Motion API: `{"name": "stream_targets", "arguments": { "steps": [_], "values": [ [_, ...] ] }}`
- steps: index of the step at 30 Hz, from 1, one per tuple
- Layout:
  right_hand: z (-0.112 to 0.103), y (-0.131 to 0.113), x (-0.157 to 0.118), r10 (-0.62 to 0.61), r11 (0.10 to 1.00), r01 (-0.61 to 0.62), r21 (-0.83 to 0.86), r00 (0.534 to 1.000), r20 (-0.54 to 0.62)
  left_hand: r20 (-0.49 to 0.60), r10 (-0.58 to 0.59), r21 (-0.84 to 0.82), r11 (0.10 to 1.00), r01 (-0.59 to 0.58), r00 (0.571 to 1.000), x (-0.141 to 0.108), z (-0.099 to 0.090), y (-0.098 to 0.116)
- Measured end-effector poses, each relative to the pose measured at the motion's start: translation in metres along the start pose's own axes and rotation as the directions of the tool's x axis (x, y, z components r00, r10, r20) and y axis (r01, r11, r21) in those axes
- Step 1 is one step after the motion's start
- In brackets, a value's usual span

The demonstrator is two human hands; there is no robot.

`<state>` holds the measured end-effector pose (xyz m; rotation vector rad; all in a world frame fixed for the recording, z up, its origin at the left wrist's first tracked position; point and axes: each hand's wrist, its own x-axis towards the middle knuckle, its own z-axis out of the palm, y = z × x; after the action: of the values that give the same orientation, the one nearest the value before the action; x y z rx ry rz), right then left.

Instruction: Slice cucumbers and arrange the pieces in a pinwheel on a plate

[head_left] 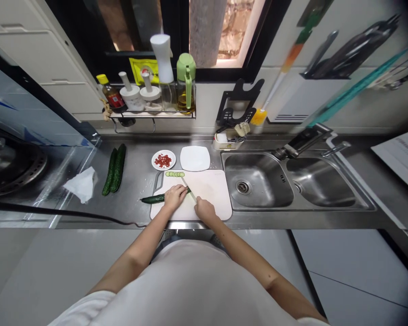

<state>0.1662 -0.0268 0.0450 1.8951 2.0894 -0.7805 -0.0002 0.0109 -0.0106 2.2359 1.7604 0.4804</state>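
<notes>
A dark green cucumber [153, 199] lies across the white cutting board [214, 185], its left end reaching past the board's edge. My left hand [175, 197] is closed over it near the right end. In my right hand [205, 210] is the handle of a knife [191, 194]; the blade slants up and left, against the cucumber's cut end. Several round cucumber slices [174, 174] rest in a row at the board's top edge. Behind the board stand a small white plate [154, 164] of chopped red pieces [163, 160] and a white square plate [195, 158].
Two whole cucumbers [114, 170] and a crumpled white tissue [82, 184] lie on the steel counter to the left. A double sink [258, 181] with a faucet [304, 141] is at the right. Seasoning bottles stand on a wall rack [153, 114]. A dark cable [71, 210] crosses the counter's left front.
</notes>
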Motion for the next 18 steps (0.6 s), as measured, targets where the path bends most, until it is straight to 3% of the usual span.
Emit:
{"name": "stream_targets", "arguments": {
  "steps": [11,18],
  "values": [
    [0.009,0.018,-0.033,0.032,0.999,-0.030,-0.043,0.998,0.055,0.009,-0.023,-0.021,0.999,0.024,1.000,0.001,0.000,0.000],
    [0.013,0.015,-0.026,0.029,0.998,-0.028,-0.048,0.999,0.018,-0.005,-0.018,-0.029,0.999,0.018,1.000,0.001,0.000,0.000]
  ]
}}
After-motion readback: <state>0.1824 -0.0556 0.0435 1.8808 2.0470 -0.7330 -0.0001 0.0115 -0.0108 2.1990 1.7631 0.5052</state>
